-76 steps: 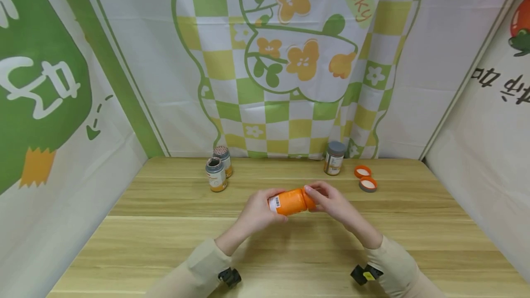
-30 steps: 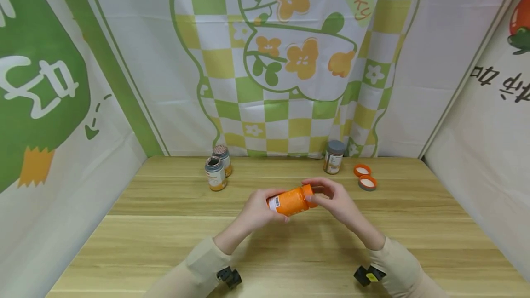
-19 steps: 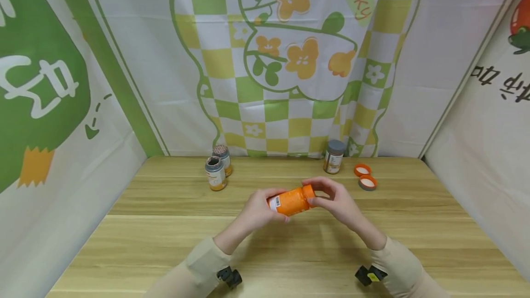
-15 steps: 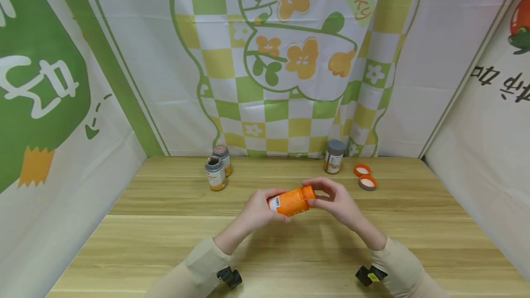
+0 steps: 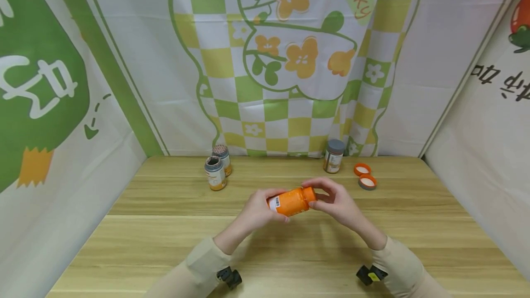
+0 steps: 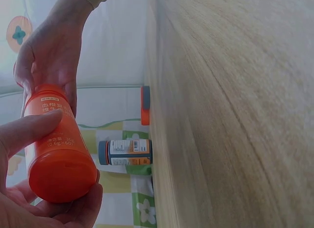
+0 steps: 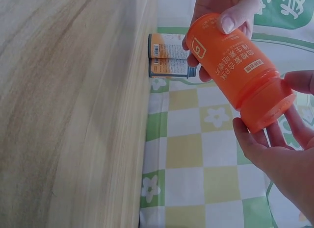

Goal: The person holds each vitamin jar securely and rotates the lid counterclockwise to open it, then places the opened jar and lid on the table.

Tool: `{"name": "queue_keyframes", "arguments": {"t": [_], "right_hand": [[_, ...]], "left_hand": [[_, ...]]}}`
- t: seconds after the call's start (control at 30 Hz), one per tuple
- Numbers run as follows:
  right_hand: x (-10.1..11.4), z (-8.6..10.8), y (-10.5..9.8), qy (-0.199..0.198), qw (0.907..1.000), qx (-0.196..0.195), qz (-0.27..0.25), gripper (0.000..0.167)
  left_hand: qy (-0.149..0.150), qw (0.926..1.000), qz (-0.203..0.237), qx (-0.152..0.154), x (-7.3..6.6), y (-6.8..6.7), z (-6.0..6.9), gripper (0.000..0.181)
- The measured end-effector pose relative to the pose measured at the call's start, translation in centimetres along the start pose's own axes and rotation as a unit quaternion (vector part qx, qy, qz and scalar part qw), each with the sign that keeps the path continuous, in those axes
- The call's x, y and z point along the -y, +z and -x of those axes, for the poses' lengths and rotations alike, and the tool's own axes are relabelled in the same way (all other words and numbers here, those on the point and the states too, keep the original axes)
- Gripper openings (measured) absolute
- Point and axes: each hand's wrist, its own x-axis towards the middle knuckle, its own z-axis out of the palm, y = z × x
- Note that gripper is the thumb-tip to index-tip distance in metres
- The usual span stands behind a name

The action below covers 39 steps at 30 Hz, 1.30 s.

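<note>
An orange vitamin bottle (image 5: 290, 202) with printed white lettering is held tilted above the table. My left hand (image 5: 260, 209) grips its body near the base, thumb across the label in the left wrist view. The orange cap (image 7: 267, 104) sits on the bottle's neck at the right end. Around that cap, the thumb and fingers of my right hand (image 5: 336, 200) are curled and pinch its rim. Part of the bottle's base is covered by my left fingers in the head view.
Two lidless grey-necked bottles (image 5: 216, 174) stand at the back left of the wooden table (image 5: 174, 252). A grey-capped bottle (image 5: 333, 156) stands at the back right. Beside it lie two upturned caps, one orange (image 5: 362, 169) and one grey outside with orange inside (image 5: 367, 182).
My right hand has shifted its hold on the cap, fingers spreading and then closing round its rim again. The left hand keeps the bottle almost still.
</note>
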Motion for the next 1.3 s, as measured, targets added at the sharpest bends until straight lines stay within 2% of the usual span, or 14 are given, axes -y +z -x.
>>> {"name": "queue_keyframes", "arguments": {"t": [0.17, 0.37, 0.57, 0.67, 0.8, 0.9, 1.07, 1.3], "right_hand": [[0.17, 0.01, 0.14, 0.024, 0.9997, -0.009, -0.002, 0.034], [0.36, -0.10, 0.20, 0.085, 0.9947, -0.037, 0.044, 0.031], [0.16, -0.35, 0.13, 0.119, 0.9907, -0.045, 0.047, 0.034], [0.26, -0.45, 0.24, 0.171, 0.9830, -0.046, 0.050, 0.039], [0.46, -0.64, 0.43, 0.255, 0.9641, -0.052, 0.051, 0.050], [0.54, -0.80, 0.44, 0.296, 0.9530, -0.049, 0.044, 0.057], [0.57, -0.94, 0.44, 0.328, 0.9427, -0.026, 0.057, 0.058], [0.35, -0.95, 0.51, 0.330, 0.9417, -0.017, 0.066, 0.052]], "left_hand": [[0.001, 1.0000, 0.000, 0.000, 0.07, 0.02, 0.01, 0.063], [0.001, 1.0000, -0.003, -0.007, 0.12, 0.08, 0.06, 0.064], [0.022, 0.9991, -0.029, -0.022, 0.29, 0.18, 0.03, 0.063], [0.033, 0.9981, -0.043, -0.029, 0.36, 0.24, 0.00, 0.063], [0.041, 0.9973, -0.051, -0.034, 0.27, 0.34, 0.08, 0.063], [0.042, 0.9971, -0.053, -0.036, 0.19, 0.38, 0.12, 0.063], [0.046, 0.9959, -0.067, -0.040, 0.24, 0.36, 0.07, 0.062], [0.049, 0.9950, -0.077, -0.042, 0.09, 0.33, 0.14, 0.062]]}}
